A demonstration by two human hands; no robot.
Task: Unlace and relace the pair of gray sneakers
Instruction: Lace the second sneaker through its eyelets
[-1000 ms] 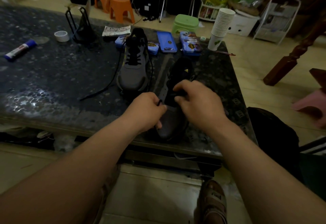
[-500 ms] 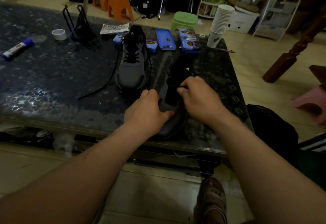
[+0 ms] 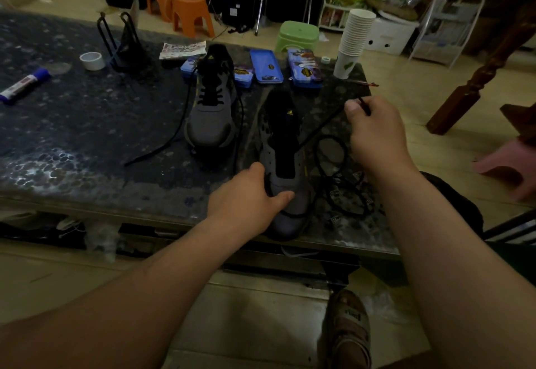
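a dark speckled table (image 3: 87, 142) was set in a dim room, with plastic stools and a rack seen on the floor behind it. the near sneaker (image 3: 285, 165) was laid at the front edge, toe toward the person, and its eyelets were seen empty along both sides. the far sneaker (image 3: 210, 119) was stood just behind and to the left, laced, with its ends trailed loose over the table.

the near sneaker's toe was gripped by the left hand (image 3: 246, 197), with thumb and fingers curled round it. the tip of the lace (image 3: 323, 127) was pinched between thumb and forefinger of the right hand (image 3: 374, 127), which was raised to the right of the shoe. from that pinch the lace was drawn down toward the shoe's right side, and the rest of it was left in loose loops on the table beside the shoe.

several risks could be judged from this. a knot could be formed if the loops were pulled tight while crossed over each other. an eyelet could be skipped or the two ends left uneven, since the light was poor and the holes were dark. the shoe could be dragged off the edge if the toe grip were relaxed during a pull. the stack of cups (image 3: 355, 37) nearby could be toppled by a wide sweep of the raised hand.
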